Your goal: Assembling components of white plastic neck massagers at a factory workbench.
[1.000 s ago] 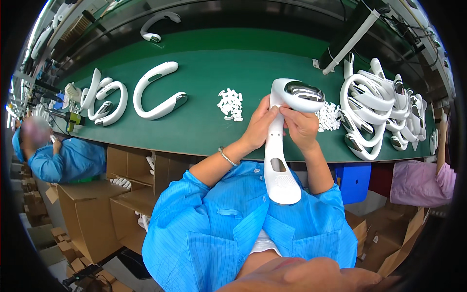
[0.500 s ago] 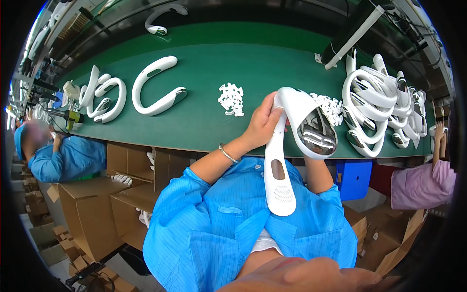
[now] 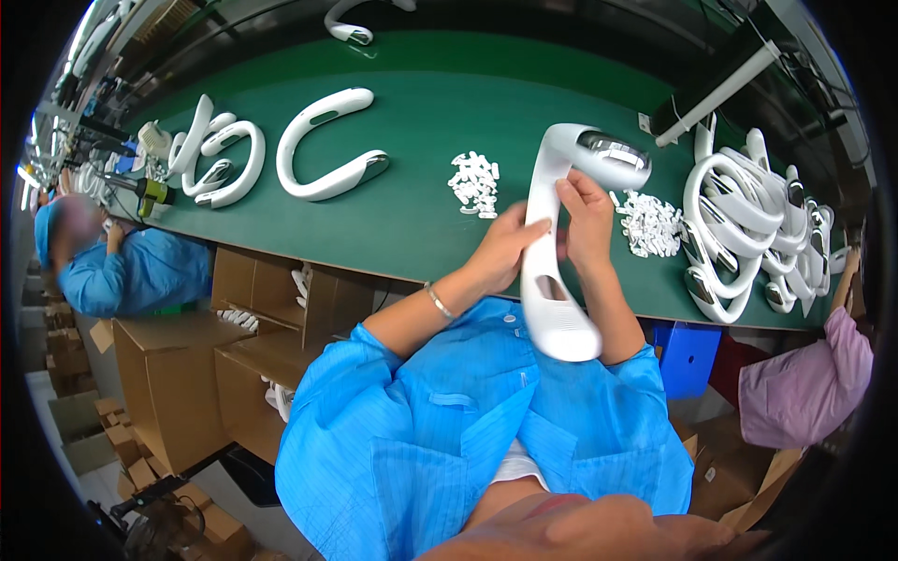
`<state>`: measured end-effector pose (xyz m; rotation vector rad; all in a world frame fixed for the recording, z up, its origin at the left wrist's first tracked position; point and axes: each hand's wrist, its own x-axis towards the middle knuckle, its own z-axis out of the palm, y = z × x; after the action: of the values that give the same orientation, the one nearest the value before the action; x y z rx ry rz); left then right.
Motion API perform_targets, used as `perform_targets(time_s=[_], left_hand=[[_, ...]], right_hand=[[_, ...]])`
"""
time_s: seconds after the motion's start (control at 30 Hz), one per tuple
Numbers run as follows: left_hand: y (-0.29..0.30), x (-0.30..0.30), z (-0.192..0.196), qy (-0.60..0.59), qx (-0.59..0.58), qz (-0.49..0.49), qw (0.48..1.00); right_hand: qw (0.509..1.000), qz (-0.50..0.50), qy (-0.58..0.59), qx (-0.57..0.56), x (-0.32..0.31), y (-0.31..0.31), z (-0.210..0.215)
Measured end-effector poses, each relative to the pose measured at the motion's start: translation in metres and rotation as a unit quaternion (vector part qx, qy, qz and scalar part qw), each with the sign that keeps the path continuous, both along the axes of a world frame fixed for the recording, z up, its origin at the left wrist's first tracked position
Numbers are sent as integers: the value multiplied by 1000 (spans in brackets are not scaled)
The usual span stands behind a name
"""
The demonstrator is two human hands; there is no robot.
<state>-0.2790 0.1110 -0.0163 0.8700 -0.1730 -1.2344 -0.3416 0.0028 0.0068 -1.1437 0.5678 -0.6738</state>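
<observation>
Curved white device (image 3: pixel 542 201); both hands (image 3: pixel 505 248) (image 3: pixel 589 222) grasping it; cardboard boxes (image 3: pixel 257 280) (at left) hold white pieces (image 3: pixel 238 320)

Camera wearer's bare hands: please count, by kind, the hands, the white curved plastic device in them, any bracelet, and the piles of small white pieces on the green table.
Bare hands, left hand and right hand: 2
White curved plastic device: 1
Silver-coloured bracelet: 1
Piles of small white pieces: 2
Total: 6
</observation>
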Motion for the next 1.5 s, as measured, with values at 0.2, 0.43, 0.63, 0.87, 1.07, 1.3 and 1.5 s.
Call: perform_targets(time_s=[0.2, 0.43, 0.63, 0.87, 1.07, 1.3, 1.5], left_hand=[[51, 35, 5, -25, 57, 53, 997], [67, 67, 15, -20, 42, 71, 996], [53, 65, 11, -7, 14, 95, 995], [27, 49, 8, 48, -59, 24, 997], [15, 33, 10, 17, -85, 32, 996], [14, 24, 16, -17, -97, 33, 995], [11, 21, 17, -43, -116, 34, 992]], right_hand=[[937, 131, 87, -311, 48, -31, -32], [754, 196, 160, -606, 66, -32, -44], [975, 159, 74, -137, 51, -23, -26], [985, 171, -13, 3, 23, -11, 1], [976, 172, 75, -110, 10, -3, 22], [915, 174, 78, -357, 0, 2, 19], [928, 180, 76, -316, -2, 0, 18]])
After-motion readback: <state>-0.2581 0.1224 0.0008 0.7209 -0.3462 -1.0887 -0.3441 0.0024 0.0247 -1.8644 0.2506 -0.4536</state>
